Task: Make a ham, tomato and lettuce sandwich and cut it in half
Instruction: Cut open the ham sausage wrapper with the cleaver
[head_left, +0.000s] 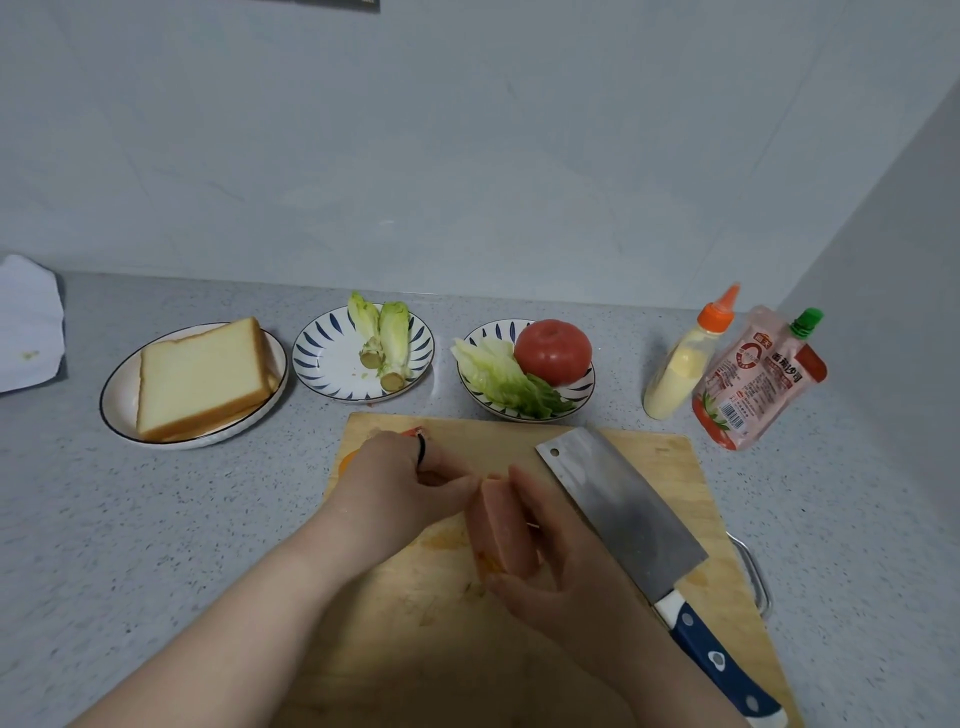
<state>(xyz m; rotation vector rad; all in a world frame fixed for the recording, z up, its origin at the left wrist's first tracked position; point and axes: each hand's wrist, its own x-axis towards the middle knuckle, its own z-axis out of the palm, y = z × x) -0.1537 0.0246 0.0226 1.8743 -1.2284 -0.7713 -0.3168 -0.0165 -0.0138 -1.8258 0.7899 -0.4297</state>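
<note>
Grey speckled table (156, 519), pale wall (467, 156) behind, corner far right. Wooden cutting board (675, 467), near centre. Pink ham (501, 525) above board: right hand (561, 561) curled round it, left hand (395, 488) pinching its far end. Steel cleaver (623, 509) on board, right.

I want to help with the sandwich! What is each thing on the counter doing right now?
ham: unsliced, held by left hand and right hand.
cleaver: lying flat on the cutting board, unheld.
bread: stacked on the white plate.
tomato: whole, uncut.
lettuce leaves: loose, beside the tomato.
mayonnaise bottle: capped.
ketchup pouch: capped.
</note>
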